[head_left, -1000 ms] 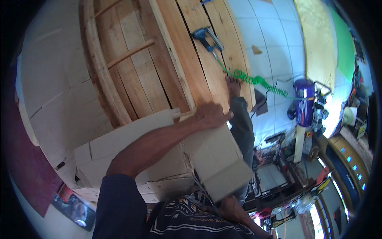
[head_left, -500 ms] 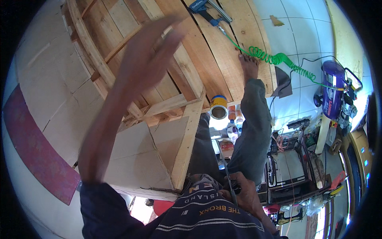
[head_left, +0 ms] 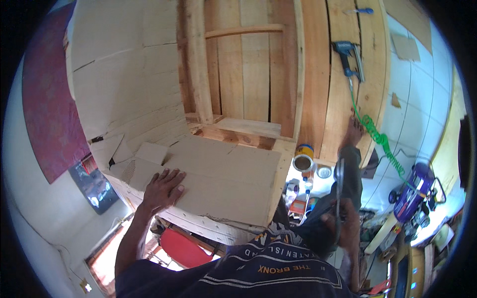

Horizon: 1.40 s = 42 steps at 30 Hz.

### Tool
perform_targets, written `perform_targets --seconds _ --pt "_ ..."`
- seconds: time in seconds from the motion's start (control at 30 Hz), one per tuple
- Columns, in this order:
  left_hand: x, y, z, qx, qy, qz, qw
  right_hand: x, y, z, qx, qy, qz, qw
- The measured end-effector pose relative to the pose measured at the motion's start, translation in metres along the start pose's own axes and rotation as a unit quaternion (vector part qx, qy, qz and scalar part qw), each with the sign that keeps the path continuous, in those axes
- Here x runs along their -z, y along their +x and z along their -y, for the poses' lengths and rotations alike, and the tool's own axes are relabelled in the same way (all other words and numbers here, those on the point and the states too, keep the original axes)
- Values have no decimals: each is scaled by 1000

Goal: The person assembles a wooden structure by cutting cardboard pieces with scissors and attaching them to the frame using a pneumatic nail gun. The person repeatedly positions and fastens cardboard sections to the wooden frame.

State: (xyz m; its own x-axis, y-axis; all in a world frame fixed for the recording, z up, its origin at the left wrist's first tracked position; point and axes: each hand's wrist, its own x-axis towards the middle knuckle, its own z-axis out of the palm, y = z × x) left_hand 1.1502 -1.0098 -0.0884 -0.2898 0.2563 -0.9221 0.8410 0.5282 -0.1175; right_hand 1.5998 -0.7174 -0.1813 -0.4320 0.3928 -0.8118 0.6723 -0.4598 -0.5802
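Note:
My left hand lies with fingers spread on the pale cardboard panel that covers the near part of a wooden frame. Just beyond its fingertips is a small loose cardboard flap. My right hand, partly blurred, is closed on a long, thin grey metal tool held upright beside my leg; its exact kind is unclear. An open can with a yellow and blue side stands between the frame and my leg.
A dark blue air staple or nail gun rests on wooden planks at the right. Its green coiled hose runs to a purple air compressor. A blue-handled tool lies farther off. My bare foot is on the planks.
My left hand has come down from above the open frame onto the cardboard. The view has shifted leftward. My right hand has lifted the metal tool away from my body.

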Motion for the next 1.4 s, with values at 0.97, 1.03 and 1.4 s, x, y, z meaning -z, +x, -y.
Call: perform_targets --seconds 0.97,1.03,1.4 --pt "7 1 -17 15 -85 -152 985 120 672 -122 267 -420 -357 791" --pt "4 -3 -16 23 -99 -164 981 127 660 -113 198 -409 -323 830" --pt "-14 -29 112 -1 24 -274 962 24 370 124 138 -256 -58 955"
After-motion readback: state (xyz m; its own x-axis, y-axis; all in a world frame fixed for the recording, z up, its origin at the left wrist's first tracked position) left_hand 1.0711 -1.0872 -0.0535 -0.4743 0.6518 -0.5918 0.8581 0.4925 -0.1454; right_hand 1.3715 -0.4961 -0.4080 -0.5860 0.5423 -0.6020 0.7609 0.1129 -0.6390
